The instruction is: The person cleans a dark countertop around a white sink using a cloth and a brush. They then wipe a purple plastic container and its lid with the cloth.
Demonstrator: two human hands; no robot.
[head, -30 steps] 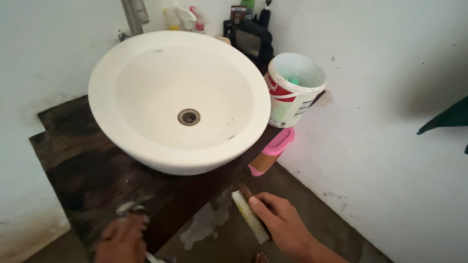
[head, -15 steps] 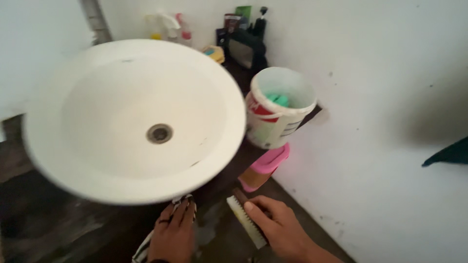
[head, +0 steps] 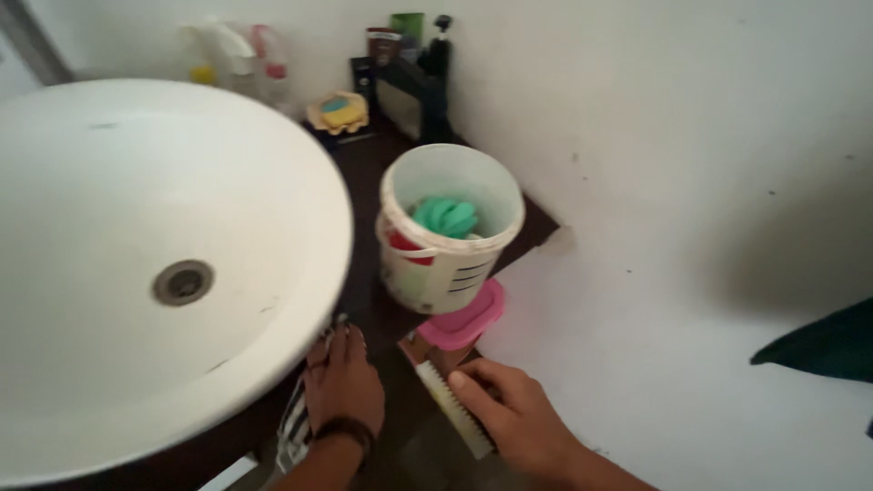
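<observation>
My right hand [head: 514,416] grips a scrub brush [head: 452,406] with pale bristles and a brown wooden back, held just below the counter's front corner. My left hand [head: 344,380] lies palm down on the dark wooden counter [head: 368,305] beside the rim of the white basin [head: 273,173], with a striped cloth [head: 292,425] pressed under it. A dark band circles that wrist. Right in front of the brush sits a pink-lidded container [head: 466,320].
A white bucket [head: 436,264] holding something green [head: 446,216] stands on the counter corner by the white wall. Spray bottles [head: 227,50], a soap dish [head: 338,112] and a black rack [head: 409,86] line the back. The basin's drain [head: 182,282] is at left. A dark green cloth [head: 818,345] hangs at right.
The view has swung right and closer. My left hand slid with the cloth from the counter's front left to beside the basin rim, near the brush. The right hand kept its hold.
</observation>
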